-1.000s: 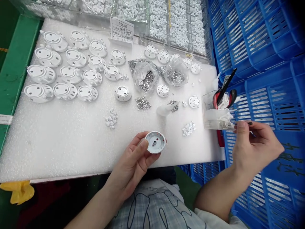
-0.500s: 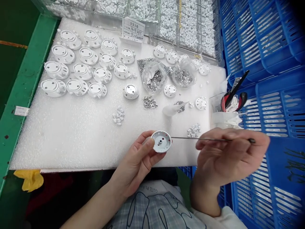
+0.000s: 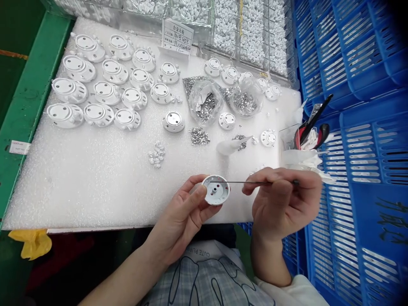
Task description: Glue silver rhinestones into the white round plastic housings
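Note:
A round white cup-shaped part (image 3: 219,196) is held in my left hand (image 3: 188,212), its hollow side facing up and the thumb on its rim. Inside it are a small central post and dark red spots. My right hand (image 3: 283,204) is closed on a thin metal rod (image 3: 245,182), whose far end reaches over the inside of the cup. Whether the tip touches the inner wall I cannot tell. Beyond the hands lie small white pieces (image 3: 157,154) and a heap of small silver parts (image 3: 199,136). A white nozzle bottle (image 3: 227,147) stands nearby.
Rows of white round parts (image 3: 106,92) cover the foam board's (image 3: 79,178) far left. Two open bags of silver parts (image 3: 206,102) lie mid-board. Divided trays (image 3: 236,32) line the back; blue crates (image 3: 360,148) and a clear box with black-red cutters (image 3: 306,134) are at right.
My right hand has moved left, carrying the rod's tip from the cup's right rim across its inside. The left hand and cup stay nearly still. The view has shifted slightly.

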A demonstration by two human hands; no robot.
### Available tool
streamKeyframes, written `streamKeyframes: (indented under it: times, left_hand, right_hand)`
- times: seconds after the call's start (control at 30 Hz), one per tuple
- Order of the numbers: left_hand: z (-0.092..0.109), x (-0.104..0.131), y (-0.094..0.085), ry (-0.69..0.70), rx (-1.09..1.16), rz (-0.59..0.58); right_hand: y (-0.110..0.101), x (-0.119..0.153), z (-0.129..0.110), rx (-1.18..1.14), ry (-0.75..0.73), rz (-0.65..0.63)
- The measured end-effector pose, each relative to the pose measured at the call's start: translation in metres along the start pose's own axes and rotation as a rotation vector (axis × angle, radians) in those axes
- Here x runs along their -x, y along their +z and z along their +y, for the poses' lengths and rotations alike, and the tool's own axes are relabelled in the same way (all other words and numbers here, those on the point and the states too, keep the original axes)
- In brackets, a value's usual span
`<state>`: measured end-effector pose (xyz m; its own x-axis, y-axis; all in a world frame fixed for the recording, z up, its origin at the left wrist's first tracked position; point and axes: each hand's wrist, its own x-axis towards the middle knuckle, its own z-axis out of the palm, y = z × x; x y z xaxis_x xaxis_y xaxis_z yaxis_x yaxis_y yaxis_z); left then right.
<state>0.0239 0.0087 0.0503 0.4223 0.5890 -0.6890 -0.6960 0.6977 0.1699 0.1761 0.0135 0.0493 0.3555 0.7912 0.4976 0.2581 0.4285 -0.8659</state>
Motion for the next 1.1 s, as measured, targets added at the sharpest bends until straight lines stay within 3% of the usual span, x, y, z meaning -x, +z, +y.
streamKeyframes:
  times: [0.13,0.37,0.87,1.0,1.1]
  left_hand:
    - [-0.002,-0.001,-0.002,-0.013,-0.009,0.002]
    - [-0.001,-0.001,-0.004,-0.017,0.009,-0.024]
    - [0.0,-0.003,-0.004,-0.008,0.003,-0.015]
    - [-0.001,-0.004,-0.003,-0.006,-0.001,0.002]
    - [0.0,-0.003,-0.003,-0.013,0.008,0.022]
  right_hand:
    - [-0.002,-0.005,0.003,-0.064,-0.056,0.095]
    - [-0.005,-0.005,0.005,-0.026,-0.058,0.126]
    - [-0.005,0.004,-0.003,0.055,-0.002,-0.105]
    - [-0.004,0.002,-0.006,0.024,0.002,-0.041]
    - [-0.014,-0.006,-0.004,0.037,-0.07,0.119]
